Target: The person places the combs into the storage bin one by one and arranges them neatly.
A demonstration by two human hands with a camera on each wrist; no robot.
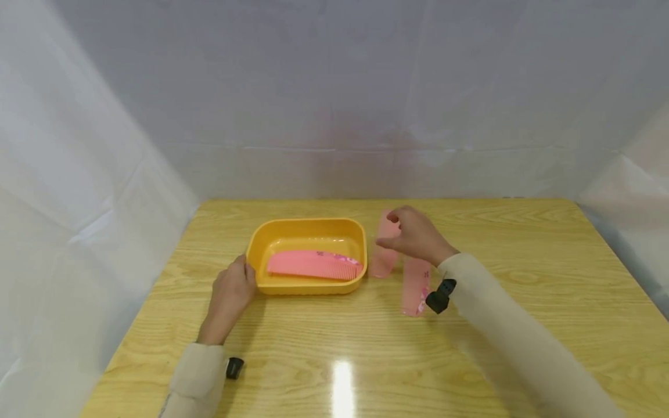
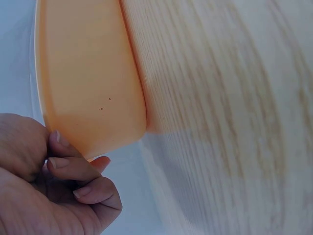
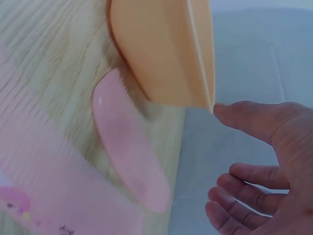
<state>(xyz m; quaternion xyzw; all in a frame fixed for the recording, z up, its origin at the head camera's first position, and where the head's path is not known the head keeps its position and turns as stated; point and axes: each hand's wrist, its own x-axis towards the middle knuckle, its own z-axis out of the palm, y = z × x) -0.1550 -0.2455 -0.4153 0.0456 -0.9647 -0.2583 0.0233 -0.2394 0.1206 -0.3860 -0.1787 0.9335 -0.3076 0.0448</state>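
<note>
In the head view a yellow plastic basin (image 1: pixel 308 289) stands on the table, with one pink comb (image 1: pixel 300 263) lying inside it. My left hand (image 1: pixel 233 293) grips the basin's left rim; the left wrist view shows thumb and fingertips at the edge. Two more pink combs lie to the right of the basin, a farther comb (image 1: pixel 384 264) and a nearer comb (image 1: pixel 414 290) with a printed pattern. Over them hovers my right hand (image 1: pixel 420 238), thumb and fingers apart with nothing between them. It partly hides both combs in the head view.
The wooden table (image 1: pixel 313 337) has its back edge just behind the basin. Pale sheeting (image 1: pixel 340 104) hangs at the back and both sides. Black wrist-worn devices (image 1: pixel 441 296) sit at both cuffs.
</note>
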